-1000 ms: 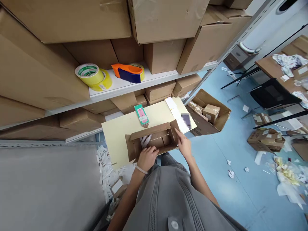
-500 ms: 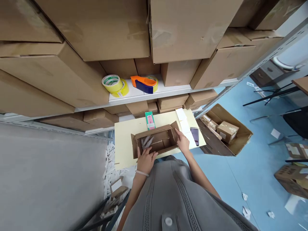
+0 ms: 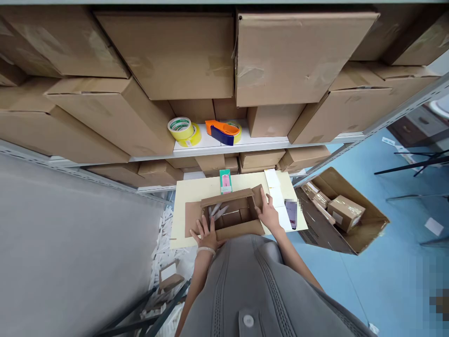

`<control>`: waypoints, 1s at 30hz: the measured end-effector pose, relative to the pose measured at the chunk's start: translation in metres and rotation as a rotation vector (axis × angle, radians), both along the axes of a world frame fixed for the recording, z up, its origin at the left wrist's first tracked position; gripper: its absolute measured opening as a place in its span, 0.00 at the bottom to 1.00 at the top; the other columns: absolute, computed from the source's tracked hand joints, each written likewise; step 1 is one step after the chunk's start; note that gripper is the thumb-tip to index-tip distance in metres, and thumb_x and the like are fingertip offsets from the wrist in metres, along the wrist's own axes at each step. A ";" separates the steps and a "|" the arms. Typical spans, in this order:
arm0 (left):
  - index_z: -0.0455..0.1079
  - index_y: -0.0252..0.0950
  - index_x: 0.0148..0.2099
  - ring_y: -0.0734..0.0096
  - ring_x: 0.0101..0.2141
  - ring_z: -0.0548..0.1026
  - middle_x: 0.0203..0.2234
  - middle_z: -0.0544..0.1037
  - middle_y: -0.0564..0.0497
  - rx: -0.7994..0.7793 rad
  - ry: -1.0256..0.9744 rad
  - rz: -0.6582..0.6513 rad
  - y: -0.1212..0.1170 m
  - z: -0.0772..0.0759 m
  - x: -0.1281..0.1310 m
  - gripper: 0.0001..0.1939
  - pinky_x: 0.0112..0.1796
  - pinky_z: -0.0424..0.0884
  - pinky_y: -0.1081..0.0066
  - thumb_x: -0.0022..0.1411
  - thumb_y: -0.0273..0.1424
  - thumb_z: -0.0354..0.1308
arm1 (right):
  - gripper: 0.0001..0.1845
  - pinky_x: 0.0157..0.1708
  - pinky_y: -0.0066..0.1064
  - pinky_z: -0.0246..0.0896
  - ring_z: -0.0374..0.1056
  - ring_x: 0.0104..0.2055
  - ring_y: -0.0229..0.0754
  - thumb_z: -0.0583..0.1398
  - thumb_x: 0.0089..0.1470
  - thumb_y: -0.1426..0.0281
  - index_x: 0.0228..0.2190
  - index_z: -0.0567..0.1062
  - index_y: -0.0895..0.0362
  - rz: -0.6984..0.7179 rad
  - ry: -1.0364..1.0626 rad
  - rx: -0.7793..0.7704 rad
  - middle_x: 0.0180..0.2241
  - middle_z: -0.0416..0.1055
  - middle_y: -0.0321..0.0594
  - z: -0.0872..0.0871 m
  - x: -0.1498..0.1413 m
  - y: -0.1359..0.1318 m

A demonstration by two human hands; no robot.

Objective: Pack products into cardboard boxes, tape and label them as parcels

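Two bare hands work at a small cardboard box (image 3: 231, 213) standing open on a pale yellow board (image 3: 185, 196). At far left a large grey surface (image 3: 70, 243) fills the lower corner, with shredded white paper (image 3: 163, 245) heaped along its edge. Higher up, cardboard cartons (image 3: 168, 56) crowd a white metal shelf (image 3: 199, 148), which carries two yellow rolls of packing tape (image 3: 183, 131) and, just beside them, an orange-and-blue tape dispenser (image 3: 221, 133). The left hand (image 3: 206, 236) sits at the box's near left corner, its fingers (image 3: 198, 228) spread apart against the cardboard. White pointed pieces (image 3: 217, 210) lie inside the box among its brown dividers. Just behind the box, a green-and-pink product carton (image 3: 226, 181) stands on the board. The right hand (image 3: 269, 215) grips the box's right flap (image 3: 258, 199), fingers pressed together on it. Further right, white paper slips (image 3: 275, 194) and a blurred purple tube (image 3: 291, 213) lie on the board. Beyond its edge, an open carton (image 3: 351, 224) holding a small parcel (image 3: 346, 213) rests tilted on the blue floor (image 3: 393, 281).
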State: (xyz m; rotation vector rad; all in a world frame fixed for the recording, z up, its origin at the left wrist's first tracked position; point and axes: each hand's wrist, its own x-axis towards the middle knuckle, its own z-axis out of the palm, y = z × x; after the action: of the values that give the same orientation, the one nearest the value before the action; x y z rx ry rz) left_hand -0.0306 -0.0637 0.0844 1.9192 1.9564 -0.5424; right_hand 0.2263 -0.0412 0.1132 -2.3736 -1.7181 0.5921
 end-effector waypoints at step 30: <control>0.39 0.42 0.71 0.33 0.66 0.34 0.68 0.44 0.38 0.192 -0.255 -0.078 0.028 0.002 -0.014 0.59 0.55 0.32 0.27 0.45 0.56 0.64 | 0.41 0.61 0.50 0.45 0.44 0.68 0.58 0.53 0.60 0.57 0.66 0.46 0.62 0.260 -0.022 -0.231 0.66 0.47 0.61 0.044 -0.091 0.161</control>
State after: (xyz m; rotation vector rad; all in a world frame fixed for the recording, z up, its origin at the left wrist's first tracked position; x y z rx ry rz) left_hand -0.0444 -0.0361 0.0866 2.0696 1.8321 -0.1225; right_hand 0.1348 0.1203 0.1571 -2.3220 -2.0908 0.8485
